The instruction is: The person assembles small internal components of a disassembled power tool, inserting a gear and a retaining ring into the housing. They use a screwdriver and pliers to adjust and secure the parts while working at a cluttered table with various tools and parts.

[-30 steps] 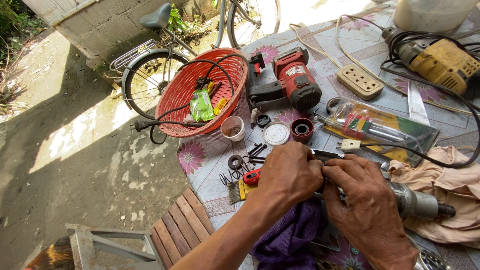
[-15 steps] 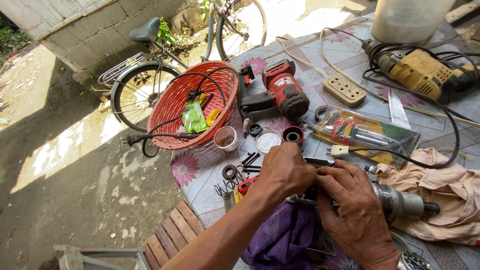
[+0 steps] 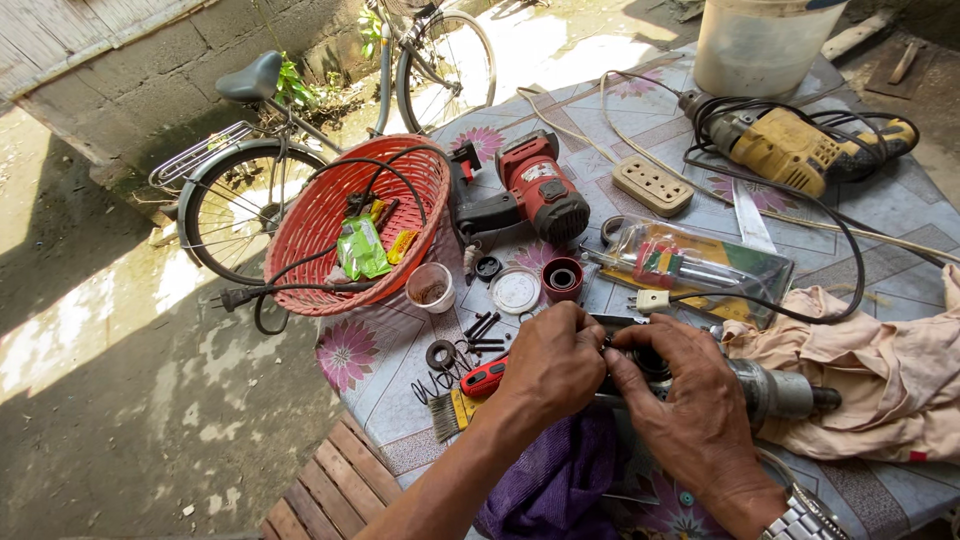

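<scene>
Both hands low centre of frame, working on a grey metal power tool [image 3: 775, 392] lying on the table [image 3: 880, 265]. Left hand [image 3: 548, 362] fingers pinched together on a small dark part at the tool's open rear end; the part itself is too hidden to identify. Right hand [image 3: 690, 405] wraps over the tool body, fingers closed on it, thumb meeting the left fingertips. Tool's nose points right, touching the beige cloth [image 3: 880, 380] at right edge. Purple cloth [image 3: 560, 480] under the left forearm, bottom centre.

Versus half a second ago: hands and tool in the same grasp and same spot on the table; the view has tilted slightly, so the basket and bicycle sit a little lower and more of the bucket shows at top. No loose part has moved.

Around: red-handled screwdriver [image 3: 483, 378] just left of the left hand, small brush [image 3: 452, 412] below it, black screws [image 3: 484, 330] above. Red plastic basket [image 3: 345, 230] centre left, overhanging the table edge, black cable looped over it. Red power tool [image 3: 530, 195] upper centre. Yellow drill [image 3: 790, 150] upper right with black cord. Beige socket block [image 3: 652, 186] between them. White bucket [image 3: 760, 45] at top. Bicycle [image 3: 260, 170] upper left, on the ground beside the table.
</scene>
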